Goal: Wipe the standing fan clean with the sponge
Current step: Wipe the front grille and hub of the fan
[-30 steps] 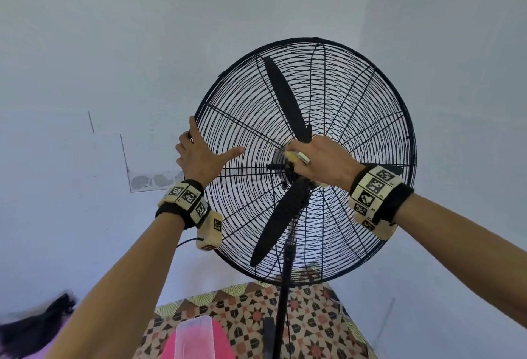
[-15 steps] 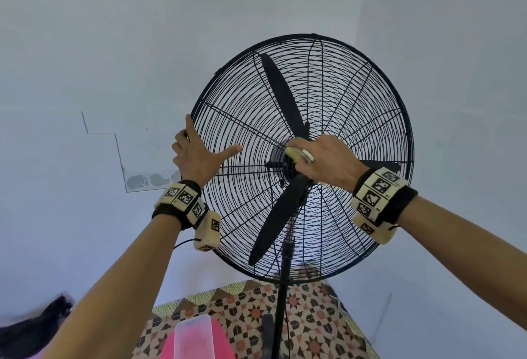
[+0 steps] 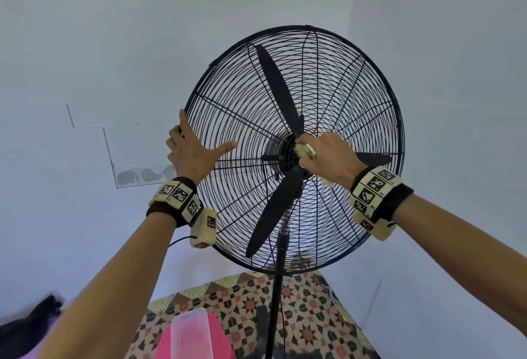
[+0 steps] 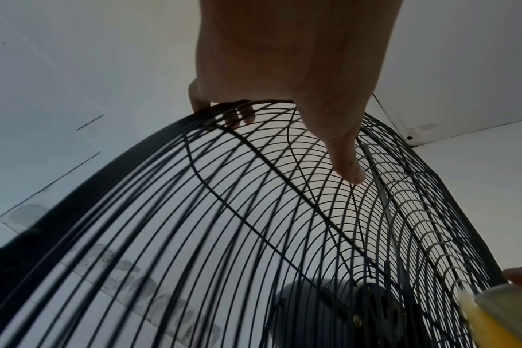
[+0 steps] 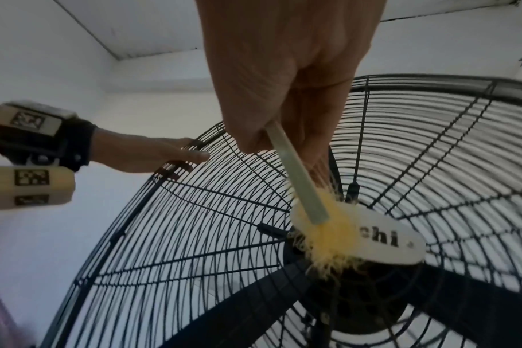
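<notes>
Right wrist: sponge (image 5: 328, 226) beyond the fingers (image 5: 310, 131), against fan (image 5: 402, 249).

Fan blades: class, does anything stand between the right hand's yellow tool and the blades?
Yes. The wire grille covers the blades; the yellow tool in the right hand presses the white badge at its centre.

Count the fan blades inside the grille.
3. The upper blade rises from the centre, the lower blade slants down to the left, and the right blade is partly hidden behind the right hand. No others show.
</notes>
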A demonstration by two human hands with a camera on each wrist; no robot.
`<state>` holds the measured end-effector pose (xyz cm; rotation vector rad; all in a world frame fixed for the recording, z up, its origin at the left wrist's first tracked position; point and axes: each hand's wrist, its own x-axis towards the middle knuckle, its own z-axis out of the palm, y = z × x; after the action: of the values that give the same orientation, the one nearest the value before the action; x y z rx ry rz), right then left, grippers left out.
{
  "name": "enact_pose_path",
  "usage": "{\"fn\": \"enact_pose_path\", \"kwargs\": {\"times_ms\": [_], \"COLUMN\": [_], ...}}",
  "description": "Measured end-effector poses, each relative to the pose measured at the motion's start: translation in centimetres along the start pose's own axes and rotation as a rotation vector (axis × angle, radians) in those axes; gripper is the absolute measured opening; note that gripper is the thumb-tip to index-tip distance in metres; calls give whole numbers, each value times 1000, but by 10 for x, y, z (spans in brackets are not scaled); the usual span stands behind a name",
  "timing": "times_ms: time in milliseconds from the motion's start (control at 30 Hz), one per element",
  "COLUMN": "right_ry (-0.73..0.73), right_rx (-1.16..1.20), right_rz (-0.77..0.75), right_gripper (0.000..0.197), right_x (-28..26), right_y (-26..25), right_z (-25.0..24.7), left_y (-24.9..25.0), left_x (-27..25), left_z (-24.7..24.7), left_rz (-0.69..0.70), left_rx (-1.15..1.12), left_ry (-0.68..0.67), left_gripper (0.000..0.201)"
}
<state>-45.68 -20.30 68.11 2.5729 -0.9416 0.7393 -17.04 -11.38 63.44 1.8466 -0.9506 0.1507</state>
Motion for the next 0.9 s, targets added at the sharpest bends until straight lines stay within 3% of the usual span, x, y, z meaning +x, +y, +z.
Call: {"fn": "enact_pose_path", "kwargs": {"times_ms": [100,233,433,567,767,900], "right_ry": [-14,13,-11,30,23,197], "right_rx": [-63,61,-48,66,-6,165], "right_rz": [31,-34,118,42,323,143], "right_gripper": [32,38,35,37,35,35], "right_x": [2,-5,-1,1,-4,17], "right_y": [-7,-11,-16,-36,-26,-72], "right_z": [-4,-1,-2,-3,19,-3], "left_y": [-12,-27,-43,-52,-64,-73], "left_x": [-8,-18,-15,-13,-19,-17], "left_z": [1,0,-7,-5,-4,0], "left_rz": [-7,-40,-7,7,37,63], "left_rx": [-54,-124,-197,-268,-497,-499], "left_ry": [-16,-22,-116,-138,-239,-233], "left_gripper": [143,142,140,136,127,123]}}
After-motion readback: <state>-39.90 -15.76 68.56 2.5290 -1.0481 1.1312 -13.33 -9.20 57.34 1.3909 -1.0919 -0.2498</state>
